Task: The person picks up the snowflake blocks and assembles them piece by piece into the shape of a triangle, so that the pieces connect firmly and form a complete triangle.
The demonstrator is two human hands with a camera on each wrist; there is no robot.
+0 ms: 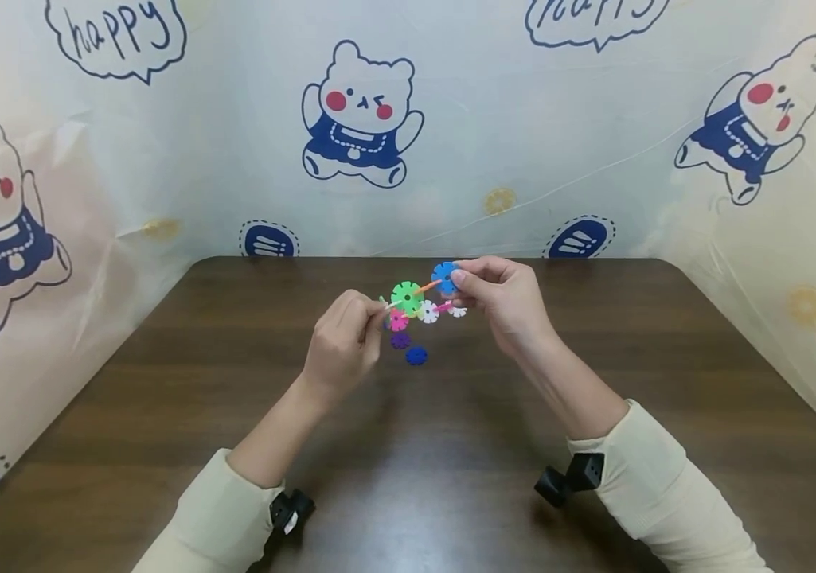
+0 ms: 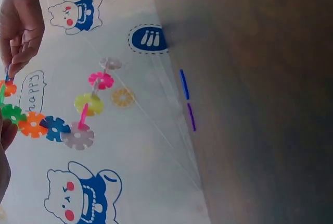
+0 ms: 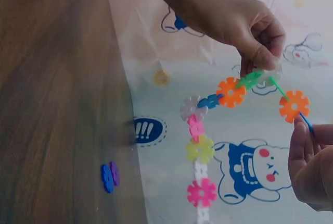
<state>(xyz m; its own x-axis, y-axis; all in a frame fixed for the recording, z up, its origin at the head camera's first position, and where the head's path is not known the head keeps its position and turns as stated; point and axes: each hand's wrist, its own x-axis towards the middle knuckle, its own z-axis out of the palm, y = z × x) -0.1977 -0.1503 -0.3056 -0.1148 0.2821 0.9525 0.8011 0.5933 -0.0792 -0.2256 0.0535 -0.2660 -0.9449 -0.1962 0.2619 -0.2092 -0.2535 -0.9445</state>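
Observation:
A chain of notched plastic snowflake discs hangs in the air between the two hands. My left hand [image 1: 346,342] pinches a white disc [image 3: 270,73] in it. My right hand [image 1: 511,298] pinches a blue disc [image 1: 445,277] at one end between thumb and fingers. That blue disc meets an orange disc [image 3: 294,106], which joins a green disc [image 1: 408,297] beside the left fingers. From the left hand the rest of the chain dangles, with another orange disc [image 3: 231,92], a yellow disc [image 3: 200,149] and a pink disc [image 3: 202,193] among several others.
On the brown wooden table [image 1: 236,414] lie a loose purple disc [image 1: 400,341] and a loose dark blue disc [image 1: 416,356], below the chain. A pale curtain [image 1: 450,143] printed with bears stands behind the table and along its sides.

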